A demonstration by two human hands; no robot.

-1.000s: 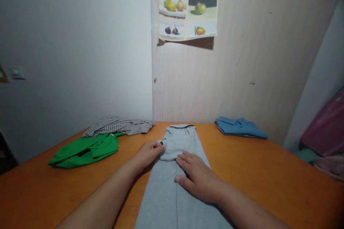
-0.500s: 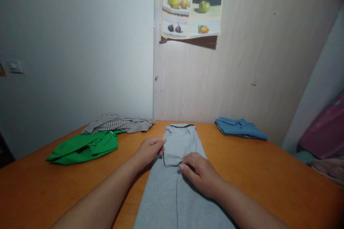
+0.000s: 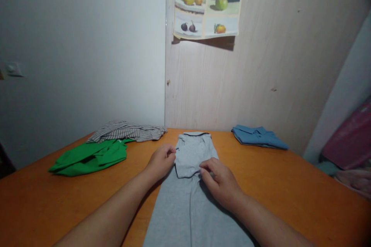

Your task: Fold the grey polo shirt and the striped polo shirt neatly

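A light grey garment (image 3: 176, 208) with dark trim lies lengthwise on the orange table, partly folded, its narrow far end near the wall. My left hand (image 3: 162, 161) pinches the garment's left edge near the folded sleeve part. My right hand (image 3: 217, 179) is at the lower right of that folded part, thumb and forefinger closed on its dark-trimmed hem. The garment's near end runs out of view at the bottom.
On the orange table (image 3: 43, 204), a green garment (image 3: 89, 158) and a striped one (image 3: 127, 132) lie at the back left. A folded blue shirt (image 3: 259, 137) is at the back right. Fruit pictures (image 3: 207, 11) hang on the wall behind.
My right hand has shifted slightly right and up along the hem. My left hand has drawn slightly left and up, with the garment's edge still at its fingertips.
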